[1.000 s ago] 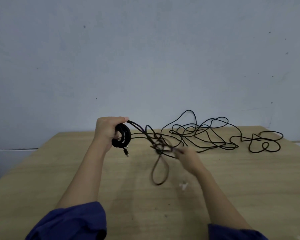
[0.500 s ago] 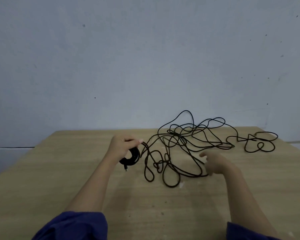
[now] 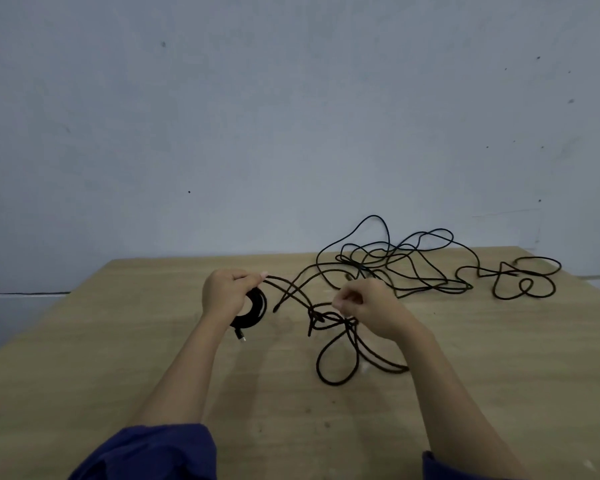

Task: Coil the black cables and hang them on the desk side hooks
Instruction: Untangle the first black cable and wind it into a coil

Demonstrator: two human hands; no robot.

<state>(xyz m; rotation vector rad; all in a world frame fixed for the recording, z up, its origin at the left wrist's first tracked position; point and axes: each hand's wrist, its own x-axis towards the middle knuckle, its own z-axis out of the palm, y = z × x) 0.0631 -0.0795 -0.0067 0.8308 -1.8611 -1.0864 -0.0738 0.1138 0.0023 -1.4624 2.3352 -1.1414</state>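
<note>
My left hand (image 3: 226, 293) grips a small tight coil of black cable (image 3: 255, 311), with a plug end dangling below it. From the coil the cable runs right into a knotted tangle (image 3: 329, 320) above the wooden desk (image 3: 118, 341). My right hand (image 3: 368, 308) is curled just right of that tangle and pinches a strand of it. Two loose loops (image 3: 338, 365) hang down from the knot onto the desk. A long loose mass of black cable (image 3: 395, 265) sprawls over the far right of the desk. No hooks are in view.
A plain grey-blue wall (image 3: 291, 116) rises behind the desk. The desk's far edge (image 3: 222, 258) runs along the wall. More cable loops (image 3: 523, 282) lie near the far right corner. Blue sleeves (image 3: 153, 452) cover my upper arms at the bottom.
My right hand moved left to the knotted tangle and closed on a strand, lifting it. My left hand kept its hold on the coil and stayed in about the same place.
</note>
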